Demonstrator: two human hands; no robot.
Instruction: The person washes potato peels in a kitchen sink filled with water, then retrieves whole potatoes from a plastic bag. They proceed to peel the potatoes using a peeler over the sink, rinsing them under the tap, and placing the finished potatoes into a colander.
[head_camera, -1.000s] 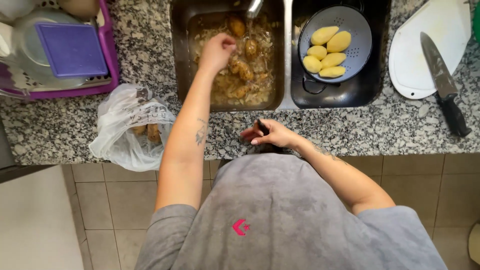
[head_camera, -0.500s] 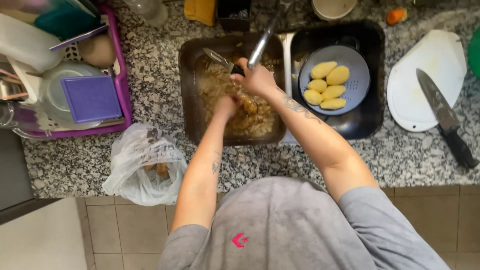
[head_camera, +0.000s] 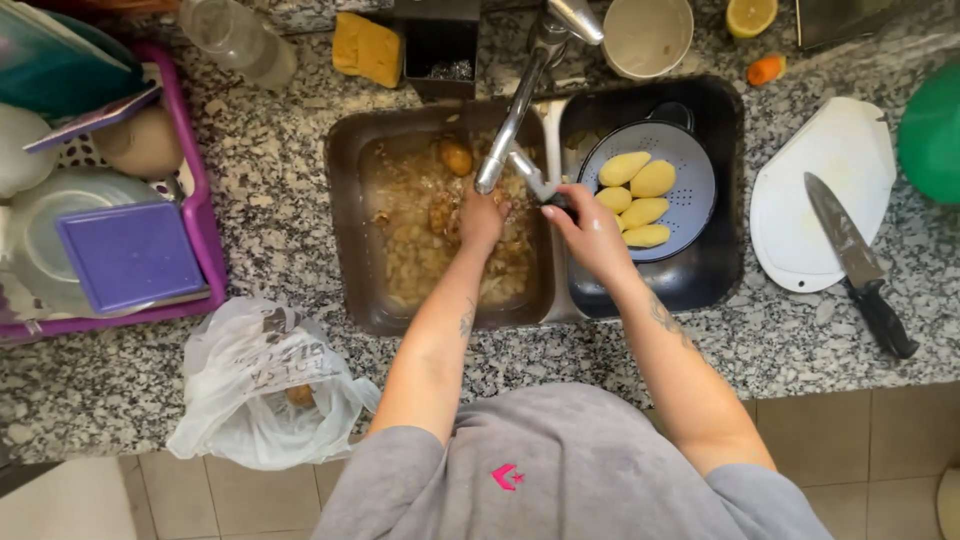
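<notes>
1. While the speckled granite table (head_camera: 250, 240) fills most of the view, a double sink cuts its middle: the left basin (head_camera: 345, 230) holds murky water thick with peelings, and the right basin (head_camera: 715, 270) is dark and holds a colander.
2. A purple dish rack (head_camera: 205, 250) sits at the far left of the table, a white plastic bag (head_camera: 260, 385) with something brown inside lies near the front edge, and a white cutting board (head_camera: 820, 190) with a black-handled knife (head_camera: 855, 260) on it lies at the right.
3. The blue-grey colander (head_camera: 690, 170) carries five peeled yellow potatoes (head_camera: 640, 195), which I judge to be the finished share of the work.
4. At least one unpeeled potato (head_camera: 456, 156) floats at the back of the left basin, so some of the peeling seems left to do.
5. The left hand (head_camera: 482, 215) hangs over the peelings under the faucet (head_camera: 515, 110), curled around something I cannot make out.
6. The right hand (head_camera: 590, 225) is closed on a small dark-handled tool (head_camera: 545, 195), likely a peeler, at the divider between the basins.
</notes>
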